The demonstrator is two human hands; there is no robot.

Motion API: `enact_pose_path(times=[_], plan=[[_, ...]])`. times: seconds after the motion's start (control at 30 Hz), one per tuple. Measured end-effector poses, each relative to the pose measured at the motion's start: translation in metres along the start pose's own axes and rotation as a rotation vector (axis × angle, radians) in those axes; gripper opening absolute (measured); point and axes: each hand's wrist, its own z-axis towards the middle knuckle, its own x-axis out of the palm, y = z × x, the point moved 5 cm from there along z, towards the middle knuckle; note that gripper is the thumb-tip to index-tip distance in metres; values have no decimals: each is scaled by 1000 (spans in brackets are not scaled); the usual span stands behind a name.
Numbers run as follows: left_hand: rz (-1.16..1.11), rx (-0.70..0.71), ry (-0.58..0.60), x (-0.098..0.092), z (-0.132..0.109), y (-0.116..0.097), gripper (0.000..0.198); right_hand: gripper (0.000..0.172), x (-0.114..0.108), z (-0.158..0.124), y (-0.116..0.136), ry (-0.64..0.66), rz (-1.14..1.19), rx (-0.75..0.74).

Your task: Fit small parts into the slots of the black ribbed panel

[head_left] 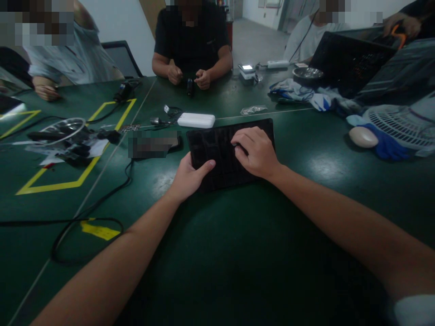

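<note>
A flat black tray (220, 170) with what look like ridges or compartments lies on the green table in front of me. My left hand (192, 176) grips its left edge, the thumb lying over the top. Over the right part of the tray is my right hand (254, 151), its fingers curled together in a pinch. Something small and dark shows at those fingertips, too little of it to name. The tray's dark surface hides most of what may lie inside.
Just beyond the tray sits a white power bank (196, 120), with a phone (175, 142) to its left. A black cable (127, 181) loops across the left side. A metal bowl (70, 131), a white fan (397, 127) and blue gloves (390, 142) lie further out. Several people sit around the table.
</note>
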Motion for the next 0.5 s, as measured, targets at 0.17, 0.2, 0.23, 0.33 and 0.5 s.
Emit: enact_pose_path(times=[0.17,0.2,0.23,0.33,0.5], plan=[[-7,-25,-7,0,0,1,54,16,0,1,0,2,-19,4],[-5,-30,-10,0,0,2,54,16,0,1,0,5,-17,5],[-3,-32,-11,-1,0,2,54,16,0,1,0,7,-13,7],[4,-23,-12,-1,0,3,53,16,0,1,-1,11,5,16],[-13,-9,-7,-1,1,4,52,17,1,1,-1,21,14,22]])
